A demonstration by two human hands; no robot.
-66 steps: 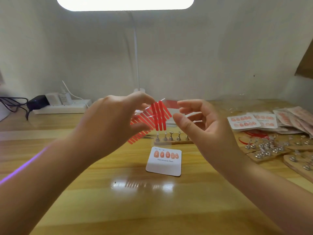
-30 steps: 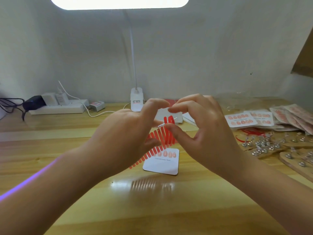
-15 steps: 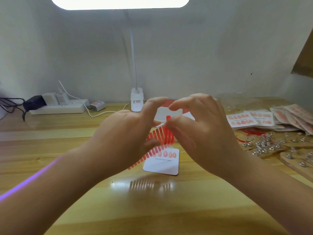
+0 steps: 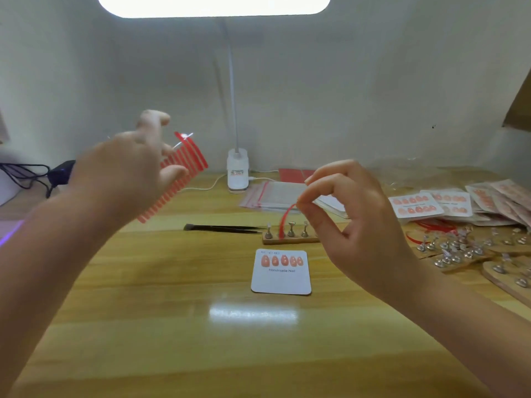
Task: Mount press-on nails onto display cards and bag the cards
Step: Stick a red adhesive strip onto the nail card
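Head view is showing the right hand [image 4: 359,225] pinching one thin red strip [image 4: 286,218] between thumb and first finger, at its top end. It is hanging down loose and curving below the fingers, so it is looking very light, soft and bendy, and probably sticky. Holding it by the very tip is looking best. The left hand [image 4: 129,173] is holding the strip sheet [image 4: 184,168] up, fingers partly spread, the sheet sticking out past them. The display card [image 4: 281,280] with five nails is lying on the surface [image 4: 172,326], below and between both hands.
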